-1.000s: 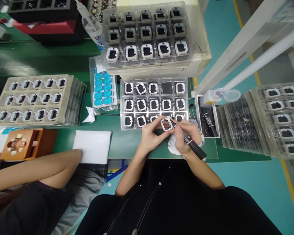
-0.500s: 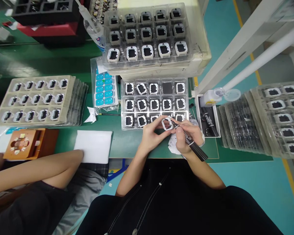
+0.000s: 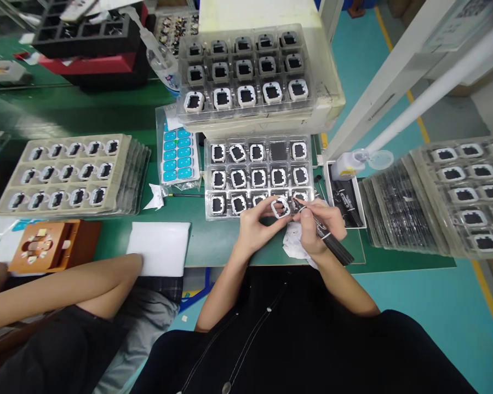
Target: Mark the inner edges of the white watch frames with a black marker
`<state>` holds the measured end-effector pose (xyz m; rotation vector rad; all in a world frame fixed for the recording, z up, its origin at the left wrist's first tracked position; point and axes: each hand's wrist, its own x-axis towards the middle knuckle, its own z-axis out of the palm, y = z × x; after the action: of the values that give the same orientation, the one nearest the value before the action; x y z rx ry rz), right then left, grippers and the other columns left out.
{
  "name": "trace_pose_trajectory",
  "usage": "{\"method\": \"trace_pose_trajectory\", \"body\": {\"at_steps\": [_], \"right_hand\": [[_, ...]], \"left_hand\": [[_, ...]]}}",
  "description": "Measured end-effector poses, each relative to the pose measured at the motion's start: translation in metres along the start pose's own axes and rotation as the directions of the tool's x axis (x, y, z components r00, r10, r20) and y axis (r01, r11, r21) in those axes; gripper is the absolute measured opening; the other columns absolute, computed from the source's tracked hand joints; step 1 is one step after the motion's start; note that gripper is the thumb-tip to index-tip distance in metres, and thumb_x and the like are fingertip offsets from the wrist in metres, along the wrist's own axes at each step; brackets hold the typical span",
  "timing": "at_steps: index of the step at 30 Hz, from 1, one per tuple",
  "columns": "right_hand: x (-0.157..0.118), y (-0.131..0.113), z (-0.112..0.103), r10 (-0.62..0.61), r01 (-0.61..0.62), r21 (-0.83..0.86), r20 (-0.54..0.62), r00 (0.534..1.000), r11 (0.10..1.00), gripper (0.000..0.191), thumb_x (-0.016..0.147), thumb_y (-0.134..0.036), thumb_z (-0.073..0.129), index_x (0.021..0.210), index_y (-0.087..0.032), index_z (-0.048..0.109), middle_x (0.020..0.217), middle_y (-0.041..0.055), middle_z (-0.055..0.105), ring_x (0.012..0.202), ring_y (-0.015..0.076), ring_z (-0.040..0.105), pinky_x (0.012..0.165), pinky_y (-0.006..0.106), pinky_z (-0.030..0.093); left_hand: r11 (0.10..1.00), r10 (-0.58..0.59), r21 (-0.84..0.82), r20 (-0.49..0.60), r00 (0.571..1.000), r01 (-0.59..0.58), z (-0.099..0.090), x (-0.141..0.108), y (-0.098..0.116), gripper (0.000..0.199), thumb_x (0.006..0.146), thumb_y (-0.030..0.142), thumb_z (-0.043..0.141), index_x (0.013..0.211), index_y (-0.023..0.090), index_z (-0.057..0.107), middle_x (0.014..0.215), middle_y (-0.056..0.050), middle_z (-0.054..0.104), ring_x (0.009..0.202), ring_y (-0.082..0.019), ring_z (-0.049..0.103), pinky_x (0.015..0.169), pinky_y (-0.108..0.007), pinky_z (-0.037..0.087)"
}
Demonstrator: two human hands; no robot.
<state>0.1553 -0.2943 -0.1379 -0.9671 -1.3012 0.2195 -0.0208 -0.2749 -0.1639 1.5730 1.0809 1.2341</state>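
Between the thumb and fingers of my left hand is a small white square frame with rounded corners. My right hand grips a black marker pen, its tip pointing up and left, a short distance to the right of the frame. Just beyond both hands lies a clear plastic tray of similar white frames with dark centres; one pocket in its back row has no frame. A crumpled white tissue rests on the bench below my right hand.
Stacked trays of parts stand at the left, at the right and on a pale block behind. A white box holds more markers beside a bottle. Another person's arm rests near an orange-brown fixture and white pad.
The marker's tip has drawn away from the white frame, rightward, leaving a gap. My left hand keeps holding the frame nearly in place. The camera view has shifted slightly.
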Motion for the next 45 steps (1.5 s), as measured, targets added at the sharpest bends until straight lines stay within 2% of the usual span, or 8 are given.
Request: {"method": "trace_pose_trajectory", "body": {"at_steps": [13, 17, 21, 27, 33, 37, 41, 45], "right_hand": [[-0.044, 0.0, -0.061, 0.051, -0.054, -0.28, -0.019, 0.999, 0.959, 0.01, 0.105, -0.021, 0.081, 0.112, -0.027, 0.075, 0.083, 0.0, 0.085, 0.075, 0.0254, 0.088, 0.074, 0.042, 0.077], [-0.048, 0.006, -0.061, -0.068, 0.071, -0.34, 0.021, 0.997, 0.938, 0.018, 0.101, -0.016, 0.083, 0.115, -0.026, 0.078, 0.086, 0.0014, 0.085, 0.072, 0.0244, 0.085, 0.068, 0.039, 0.074], [-0.038, 0.012, -0.053, -0.121, 0.128, -0.365, 0.042, 0.992, 0.922, 0.019, 0.1, -0.015, 0.083, 0.114, -0.026, 0.077, 0.084, 0.0012, 0.083, 0.067, 0.0232, 0.082, 0.062, 0.037, 0.071], [-0.032, 0.01, -0.05, -0.125, 0.134, -0.384, 0.049, 0.991, 0.913, 0.018, 0.099, -0.014, 0.083, 0.109, -0.026, 0.075, 0.08, -0.0003, 0.081, 0.064, 0.0221, 0.08, 0.06, 0.035, 0.069], [-0.031, 0.009, -0.049, -0.113, 0.121, -0.373, 0.044, 0.993, 0.92, 0.016, 0.101, -0.013, 0.082, 0.109, -0.025, 0.076, 0.08, 0.0, 0.08, 0.062, 0.0203, 0.077, 0.058, 0.033, 0.066], [-0.031, 0.012, -0.048, -0.148, 0.151, -0.363, 0.038, 0.988, 0.919, 0.015, 0.1, -0.015, 0.083, 0.108, -0.026, 0.076, 0.079, -0.0004, 0.081, 0.064, 0.0215, 0.08, 0.059, 0.033, 0.067], [-0.034, 0.015, -0.052, -0.136, 0.127, -0.367, 0.003, 0.991, 0.921, 0.017, 0.1, -0.014, 0.084, 0.111, -0.026, 0.078, 0.082, 0.0009, 0.083, 0.065, 0.0224, 0.081, 0.061, 0.034, 0.069], [-0.038, 0.02, -0.056, -0.078, 0.061, -0.376, -0.029, 0.997, 0.924, 0.014, 0.101, -0.019, 0.086, 0.111, -0.026, 0.08, 0.086, 0.0025, 0.086, 0.062, 0.0241, 0.081, 0.061, 0.038, 0.071]], "left_hand": [[0.995, -0.093, -0.02, 0.063, 0.994, 0.095, -0.01, 0.01, 0.012, 0.061, 0.097, 0.054, 0.099, 0.147, 0.023, 0.082, 0.112, -0.007, 0.091, 0.088, -0.02, 0.087, 0.084, -0.035, 0.077], [0.98, 0.008, 0.193, 0.174, 0.985, -0.042, -0.026, 0.051, 0.026, 0.058, 0.105, 0.058, 0.091, 0.152, 0.025, 0.079, 0.103, -0.004, 0.084, 0.074, -0.016, 0.072, 0.072, -0.031, 0.065], [0.814, 0.171, 0.518, 0.218, 0.961, -0.262, -0.032, 0.116, 0.024, 0.058, 0.112, 0.059, 0.08, 0.158, 0.025, 0.076, 0.107, -0.008, 0.077, 0.093, -0.027, 0.075, 0.092, -0.041, 0.066], [0.634, 0.041, 0.746, 0.231, 0.972, -0.204, -0.019, 0.179, -0.003, 0.069, 0.112, 0.051, 0.073, 0.171, 0.015, 0.065, 0.133, -0.024, 0.079, 0.109, -0.042, 0.082, 0.103, -0.051, 0.067], [0.633, 0.159, 0.718, 0.245, 0.956, -0.29, 0.0, 0.183, 0.009, 0.049, 0.117, 0.044, 0.067, 0.156, 0.015, 0.076, 0.129, -0.021, 0.082, 0.108, -0.039, 0.084, 0.104, -0.05, 0.067], [0.598, 0.073, 0.746, 0.314, 0.947, -0.293, 0.032, 0.192, 0.022, 0.035, 0.115, 0.041, 0.074, 0.138, 0.016, 0.083, 0.128, -0.02, 0.078, 0.11, -0.041, 0.084, 0.103, -0.051, 0.066], [0.656, -0.015, 0.718, 0.32, 0.947, -0.232, 0.054, 0.203, 0.025, 0.025, 0.106, 0.032, 0.089, 0.122, 0.014, 0.081, 0.129, -0.023, 0.076, 0.112, -0.044, 0.083, 0.105, -0.055, 0.065], [0.775, 0.095, 0.59, 0.246, 0.965, -0.226, 0.056, 0.199, 0.025, 0.023, 0.1, 0.023, 0.094, 0.106, 0.021, 0.071, 0.13, -0.018, 0.078, 0.118, -0.041, 0.081, 0.109, -0.056, 0.065]]}}
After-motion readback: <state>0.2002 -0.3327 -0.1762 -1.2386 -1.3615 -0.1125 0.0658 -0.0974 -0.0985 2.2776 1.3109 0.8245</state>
